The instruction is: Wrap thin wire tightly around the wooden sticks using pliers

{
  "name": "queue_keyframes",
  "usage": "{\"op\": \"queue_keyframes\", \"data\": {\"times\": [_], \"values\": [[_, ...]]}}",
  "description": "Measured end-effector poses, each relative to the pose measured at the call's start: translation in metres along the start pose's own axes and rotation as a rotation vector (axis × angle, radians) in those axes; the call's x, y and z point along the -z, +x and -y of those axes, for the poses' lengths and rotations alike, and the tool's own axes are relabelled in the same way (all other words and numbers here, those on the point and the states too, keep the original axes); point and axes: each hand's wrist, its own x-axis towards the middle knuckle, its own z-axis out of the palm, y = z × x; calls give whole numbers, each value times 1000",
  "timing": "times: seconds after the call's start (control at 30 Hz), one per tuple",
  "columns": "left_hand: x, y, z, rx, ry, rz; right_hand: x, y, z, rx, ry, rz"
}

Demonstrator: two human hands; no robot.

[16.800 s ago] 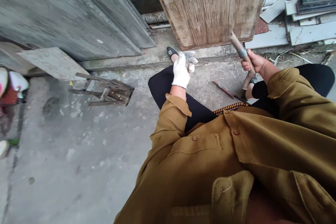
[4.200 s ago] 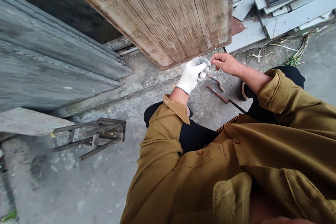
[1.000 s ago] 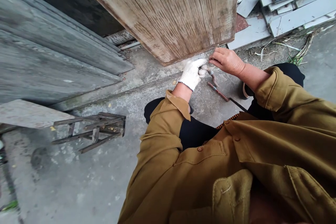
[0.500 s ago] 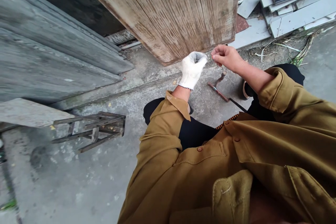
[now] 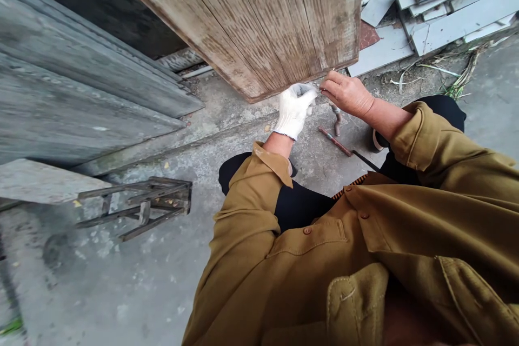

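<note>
My left hand wears a white knit glove and is closed, thumb against curled fingers. Whatever it pinches is too small to name. Close to its right, my bare right hand is also closed in a pinch, with its fingertips near the glove; what they hold cannot be made out. Below my right hand is a curved brown piece, its upper end partly covered by the fingers. Nearer my lap lies a reddish-brown bar, with a dark rod running from it toward my body. Both hands are just before the wooden panel's lower edge.
Grey wooden boards stand at the left. A small dark wooden stool lies on its side on the concrete floor. White and dark tile pieces are stacked at upper right, near dry grass strands.
My right hand has turned, its fingers closing more and moving slightly left toward the glove. The curved brown piece below has swung to a more upright angle. The view has shifted slightly.
</note>
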Motion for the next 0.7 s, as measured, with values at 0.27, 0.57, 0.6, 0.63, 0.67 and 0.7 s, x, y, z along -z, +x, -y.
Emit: {"op": "queue_keyframes", "data": {"times": [0.27,0.57,0.6,0.63,0.67,0.7], "values": [[6,-9,-18,-173,217,-62,3,9,5,-244,674,93],[7,0,-5,29,9,49,1,5,-4,56,370,-13],[7,1,-3,37,-2,64,0,4,-6,91,297,-11],[7,1,-1,41,-11,72,0,2,-7,113,237,-8],[7,1,0,46,-15,75,0,1,-7,123,190,-4],[8,1,1,50,-15,75,0,1,-8,127,156,-1]]}}
